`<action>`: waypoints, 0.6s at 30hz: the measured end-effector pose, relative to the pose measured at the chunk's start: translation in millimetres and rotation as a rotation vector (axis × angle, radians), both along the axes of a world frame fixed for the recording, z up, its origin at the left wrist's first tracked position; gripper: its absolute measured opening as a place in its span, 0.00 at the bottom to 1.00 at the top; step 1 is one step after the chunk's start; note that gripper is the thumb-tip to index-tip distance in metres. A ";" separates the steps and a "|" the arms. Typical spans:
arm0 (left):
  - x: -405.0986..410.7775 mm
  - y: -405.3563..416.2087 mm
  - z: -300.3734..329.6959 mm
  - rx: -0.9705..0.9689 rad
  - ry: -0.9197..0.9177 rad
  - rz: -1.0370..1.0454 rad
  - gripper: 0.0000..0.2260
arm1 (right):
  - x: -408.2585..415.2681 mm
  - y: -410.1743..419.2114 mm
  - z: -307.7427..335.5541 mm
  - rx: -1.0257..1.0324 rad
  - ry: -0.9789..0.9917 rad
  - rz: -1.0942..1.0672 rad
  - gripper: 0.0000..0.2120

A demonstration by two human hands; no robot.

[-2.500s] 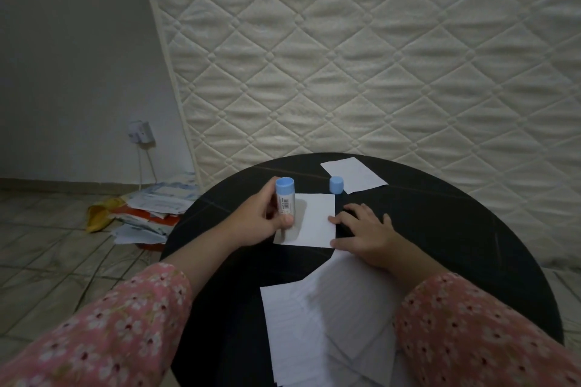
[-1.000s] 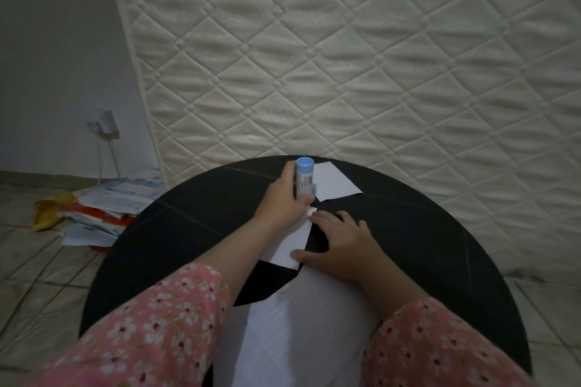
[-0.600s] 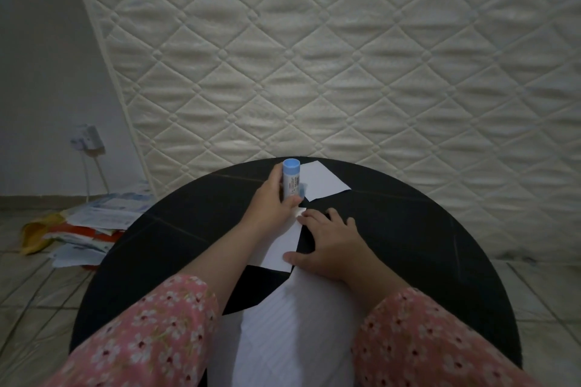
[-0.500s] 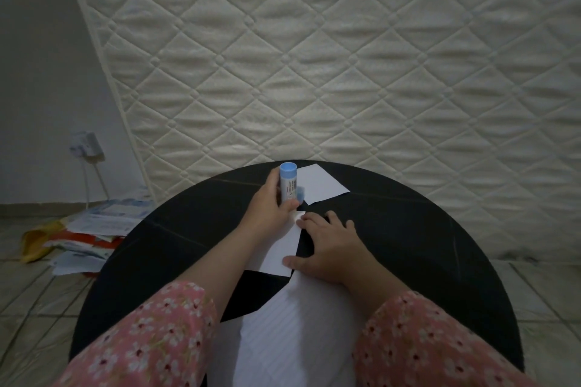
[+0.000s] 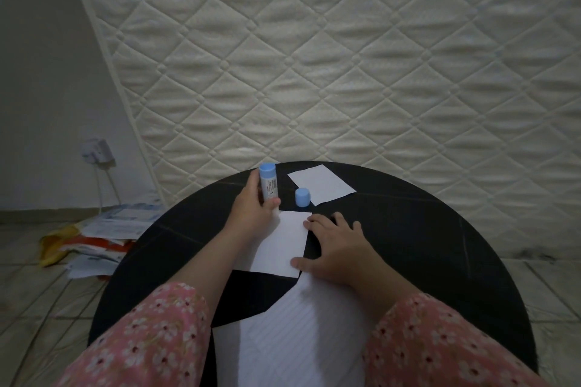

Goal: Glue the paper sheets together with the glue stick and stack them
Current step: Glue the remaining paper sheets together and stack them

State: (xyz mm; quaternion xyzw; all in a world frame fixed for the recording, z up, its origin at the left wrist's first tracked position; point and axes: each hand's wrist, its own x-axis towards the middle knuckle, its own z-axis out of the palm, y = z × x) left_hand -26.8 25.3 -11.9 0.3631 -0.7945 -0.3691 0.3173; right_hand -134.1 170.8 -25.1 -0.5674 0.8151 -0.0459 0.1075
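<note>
The glue stick [image 5: 268, 187] stands nearly upright at the far left corner of a small white paper sheet [image 5: 281, 243], its blue end up and its lower end down at the sheet's edge, hidden by the fingers. The left hand [image 5: 253, 214] grips it, fingers and thumb curled round the barrel. The sheet lies flat near the middle of a round black table [image 5: 408, 229]. The right hand [image 5: 334, 245] rests flat on the table at the sheet's right edge, fingers spread and nearly straight, index fingertip and thumb touching the paper, holding nothing. Just beyond the sheet stands the blue cap [image 5: 302, 197], apart from the glue stick, touching the near corner of a second small sheet [image 5: 322, 184] at the far rim. Toward the person, larger lined sheets [image 5: 292, 339] overlap at the table's near edge, partly under the right wrist. Both arms wear pink floral sleeves [image 5: 163, 333]. Behind the table leans a quilted white mattress [image 5: 345, 56]; to the left are a plain wall, a wall socket [image 5: 97, 151] with a cord, and a pile of papers [image 5: 94, 239] on the tiled floor.
</note>
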 end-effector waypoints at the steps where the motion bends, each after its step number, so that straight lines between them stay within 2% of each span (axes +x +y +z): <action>1: 1.2 -1.2 -0.3 0.002 0.001 0.008 0.28 | -0.1 -0.1 -0.3 0.002 0.003 0.000 0.42; 6: 6.2 -1.4 -3.1 0.013 0.032 0.046 0.32 | 1.3 0.4 -2.0 0.006 0.013 0.003 0.41; 9: 14.1 -0.5 1.5 0.065 0.223 0.132 0.41 | 1.4 2.2 -1.7 -0.013 0.011 0.008 0.40; 11: 18.6 -0.6 6.2 0.032 0.290 0.173 0.42 | 1.5 3.3 -1.0 -0.022 0.007 0.010 0.40; 13: 21.2 0.0 9.2 -0.023 0.294 0.164 0.35 | 1.4 3.0 -1.0 -0.021 0.010 0.009 0.40; 16: 24.9 -2.6 11.2 -0.100 0.301 0.136 0.19 | 0.2 -0.6 -2.9 -0.011 0.006 0.003 0.40; 18: 29.4 -7.5 14.8 -0.092 0.302 0.137 0.12 | -0.3 -2.3 -3.7 -0.002 0.008 0.000 0.41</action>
